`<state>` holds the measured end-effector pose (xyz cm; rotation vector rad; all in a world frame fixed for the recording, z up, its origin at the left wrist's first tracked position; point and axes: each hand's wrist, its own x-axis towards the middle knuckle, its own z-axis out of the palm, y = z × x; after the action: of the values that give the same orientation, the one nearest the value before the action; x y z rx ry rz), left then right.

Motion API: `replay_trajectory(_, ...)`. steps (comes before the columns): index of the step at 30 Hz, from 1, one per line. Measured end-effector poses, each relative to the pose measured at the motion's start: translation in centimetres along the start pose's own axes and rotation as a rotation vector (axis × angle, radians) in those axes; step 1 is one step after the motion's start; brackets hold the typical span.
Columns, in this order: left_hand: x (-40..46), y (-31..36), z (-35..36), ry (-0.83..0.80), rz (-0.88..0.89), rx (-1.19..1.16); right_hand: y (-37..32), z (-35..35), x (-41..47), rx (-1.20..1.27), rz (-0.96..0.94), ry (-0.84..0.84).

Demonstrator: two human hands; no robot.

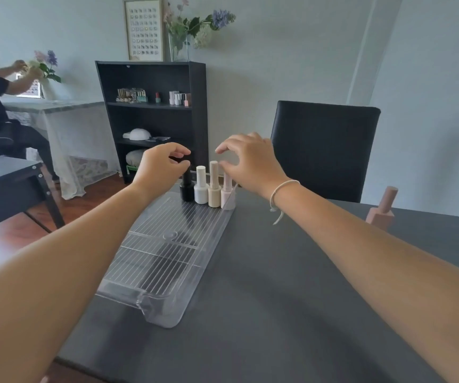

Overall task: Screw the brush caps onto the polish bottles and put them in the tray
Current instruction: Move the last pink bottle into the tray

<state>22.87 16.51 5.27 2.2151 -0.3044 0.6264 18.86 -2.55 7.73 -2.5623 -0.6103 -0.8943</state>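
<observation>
A clear ribbed tray lies lengthwise on the dark table. At its far end stand a black bottle, a white bottle, a beige bottle and a pale pink bottle, all upright and capped, side by side. My left hand pinches the top of the black bottle's cap between thumb and fingers. Just above the beige and pale pink bottles hovers my right hand, its fingers curled and apart; its thumb hides the pink cap's top. Another capped pink bottle stands outside the tray at the right.
A black chair stands behind the table on the right. A dark bookshelf with small bottles is against the far wall. At the far left another person sits at a lace-covered table. A second dark table stands on my left.
</observation>
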Motion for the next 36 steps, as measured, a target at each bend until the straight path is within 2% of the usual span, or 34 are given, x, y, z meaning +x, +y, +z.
replay_trajectory(4,-0.5,3.1,-0.4,0.021,0.088,0.002,1.3,-3.9,-3.0,0.019,0.048,0.038)
replay_trajectory(8,-1.4,6.5,0.6,-0.023,0.139,-0.022,3.5,-6.8,-7.2,0.048,0.163,0.041)
replay_trajectory(12,-2.9,10.7,3.1,-0.093,0.188,-0.071,6.4,-9.2,-12.7,-0.022,0.313,0.049)
replay_trajectory(18,-5.5,16.3,8.1,-0.23,0.28,-0.117,11.0,-12.1,-19.3,-0.004,0.494,0.056)
replay_trajectory(26,-7.3,21.1,15.3,-0.417,0.306,-0.094,15.5,-13.4,-23.6,-0.075,0.637,-0.101)
replay_trajectory(30,-7.7,22.1,17.8,-0.459,0.308,-0.053,16.2,-12.8,-23.8,-0.147,0.636,-0.23)
replay_trajectory(36,-7.6,22.7,20.3,-0.468,0.299,-0.061,16.6,-12.4,-23.5,-0.194,0.622,-0.262)
